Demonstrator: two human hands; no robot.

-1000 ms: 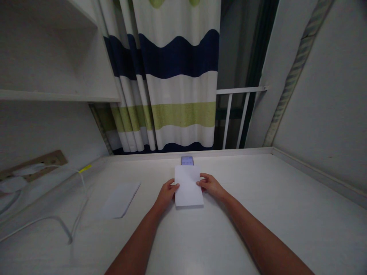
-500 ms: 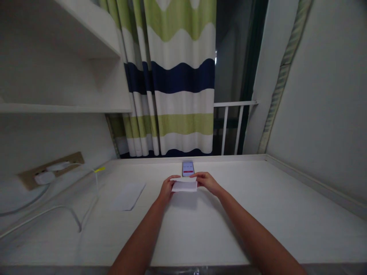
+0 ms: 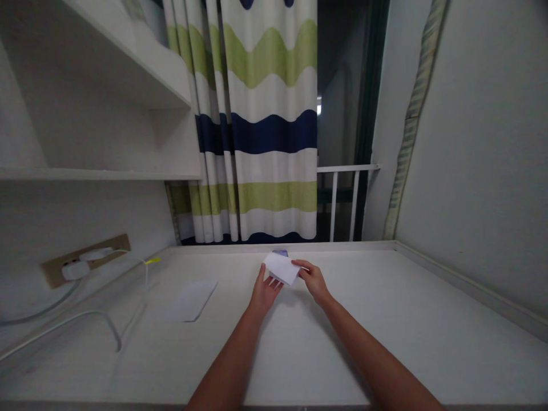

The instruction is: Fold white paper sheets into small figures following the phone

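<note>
A small white sheet of paper (image 3: pixel 281 267), apparently folded, is held tilted above the desk between my two hands. My left hand (image 3: pixel 264 290) supports it from below, thumb at its left edge and fingers beneath. On the other side, my right hand (image 3: pixel 313 279) pinches the paper's right edge between thumb and fingers. Just behind the paper lies a phone (image 3: pixel 280 252), mostly covered by it, so only its top end shows. To the left, more white paper (image 3: pixel 194 301) lies flat on the desk.
The white desk (image 3: pixel 385 342) ends at a low back ledge under a striped curtain (image 3: pixel 276 134). At left, a wall socket (image 3: pixel 83 262) holds plugs, and cables (image 3: pixel 103 315) run along the desk. A shelf (image 3: pixel 103 174) overhangs the left side.
The paper has turned from facing level to a slant and now covers most of the phone. My left hand has slid under it with fingers extended. The camera view has tipped upward slightly.
</note>
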